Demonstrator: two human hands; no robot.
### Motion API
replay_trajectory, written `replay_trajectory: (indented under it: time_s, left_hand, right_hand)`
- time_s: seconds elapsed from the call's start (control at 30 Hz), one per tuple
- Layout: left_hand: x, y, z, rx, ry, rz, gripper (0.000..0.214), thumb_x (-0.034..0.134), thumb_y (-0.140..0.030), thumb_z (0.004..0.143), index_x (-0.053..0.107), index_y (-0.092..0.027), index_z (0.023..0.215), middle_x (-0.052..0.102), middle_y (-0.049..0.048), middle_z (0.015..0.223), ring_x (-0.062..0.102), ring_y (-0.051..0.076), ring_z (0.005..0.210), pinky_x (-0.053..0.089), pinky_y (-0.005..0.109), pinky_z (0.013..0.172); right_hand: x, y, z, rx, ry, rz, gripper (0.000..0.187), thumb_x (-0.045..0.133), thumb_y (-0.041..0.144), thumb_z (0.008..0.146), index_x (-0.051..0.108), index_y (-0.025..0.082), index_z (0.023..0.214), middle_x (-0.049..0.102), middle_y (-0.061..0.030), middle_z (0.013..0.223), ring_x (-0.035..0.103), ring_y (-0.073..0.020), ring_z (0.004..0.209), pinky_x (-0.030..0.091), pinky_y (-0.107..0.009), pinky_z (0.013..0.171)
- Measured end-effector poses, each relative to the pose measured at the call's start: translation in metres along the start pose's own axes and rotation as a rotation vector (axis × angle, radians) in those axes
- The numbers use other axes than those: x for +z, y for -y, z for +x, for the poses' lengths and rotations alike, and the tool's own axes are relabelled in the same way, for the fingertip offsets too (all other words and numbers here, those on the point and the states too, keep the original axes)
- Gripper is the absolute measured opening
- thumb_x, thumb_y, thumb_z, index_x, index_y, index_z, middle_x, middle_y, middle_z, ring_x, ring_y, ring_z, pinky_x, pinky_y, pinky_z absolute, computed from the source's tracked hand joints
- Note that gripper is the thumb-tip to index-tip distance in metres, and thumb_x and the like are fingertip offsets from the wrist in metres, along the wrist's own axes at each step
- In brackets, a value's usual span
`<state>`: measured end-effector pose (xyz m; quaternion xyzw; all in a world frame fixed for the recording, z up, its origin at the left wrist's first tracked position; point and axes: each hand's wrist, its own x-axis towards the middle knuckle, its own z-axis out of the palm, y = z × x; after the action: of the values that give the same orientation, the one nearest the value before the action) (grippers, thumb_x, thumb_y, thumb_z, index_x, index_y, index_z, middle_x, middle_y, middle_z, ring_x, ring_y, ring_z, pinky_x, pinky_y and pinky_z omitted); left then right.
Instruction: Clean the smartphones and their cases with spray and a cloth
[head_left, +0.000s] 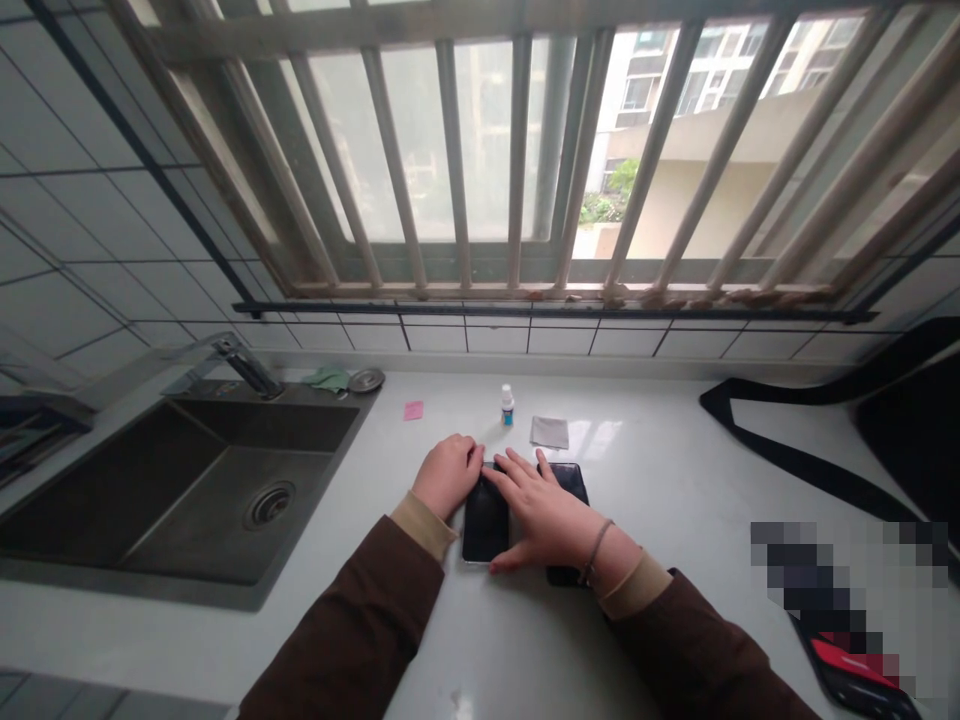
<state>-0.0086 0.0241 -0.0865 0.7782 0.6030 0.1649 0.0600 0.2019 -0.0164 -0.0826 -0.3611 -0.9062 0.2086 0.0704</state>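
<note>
A black smartphone [485,525] lies flat on the white counter, its screen dark. My left hand [448,472] is curled at the phone's upper left corner; whatever its fingers may hold is hidden. Spread across the phone's right side is my right hand [541,508], its fingers at the upper part and its thumb near the bottom edge. A second dark phone-shaped object [570,482] lies partly under my right hand and wrist. Beyond my hands stand a small white-capped bottle [507,406], a folded grey cloth [550,432] and a pink square of paper [413,410].
On the left is a steel sink [259,590] with a tap [251,368]; a green cloth [328,379] and a metal drain cover [366,380] rest behind it. A black strap [795,470] and a partly pixelated red-and-black object [851,660] are on the right. Window bars [451,170] rise behind.
</note>
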Motion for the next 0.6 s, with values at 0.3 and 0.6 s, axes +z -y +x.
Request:
replay_trajectory:
  time_s: [0.3, 0.6]
  left_hand:
    - [-0.0038, -0.0006, -0.0008, 0.022, -0.002, -0.035, 0.031, 0.05, -0.027, 0.103, 0.071, -0.018, 0.083, 0.072, 0.0098, 0.089, 0.067, 0.022, 0.086, 0.048, 0.033, 0.083]
    - [-0.0046, -0.0002, -0.0017, 0.053, 0.003, -0.042, 0.029, 0.051, -0.028, 0.104, 0.069, -0.019, 0.083, 0.071, 0.0083, 0.088, 0.066, 0.021, 0.085, 0.047, 0.032, 0.082]
  right_hand:
    - [-0.0006, -0.0023, -0.0003, 0.006, -0.001, 0.007, 0.136, 0.075, 0.086, 0.066, 0.022, 0.016, 0.169, 0.021, -0.024, 0.174, 0.009, -0.0443, 0.162, -0.006, -0.073, 0.125]
    - [-0.0024, 0.0034, -0.0011, 0.002, -0.058, -0.025, 0.133, 0.081, 0.084, 0.061, 0.033, 0.013, 0.163, 0.029, -0.0265, 0.17, 0.014, -0.0449, 0.161, -0.005, -0.071, 0.126]
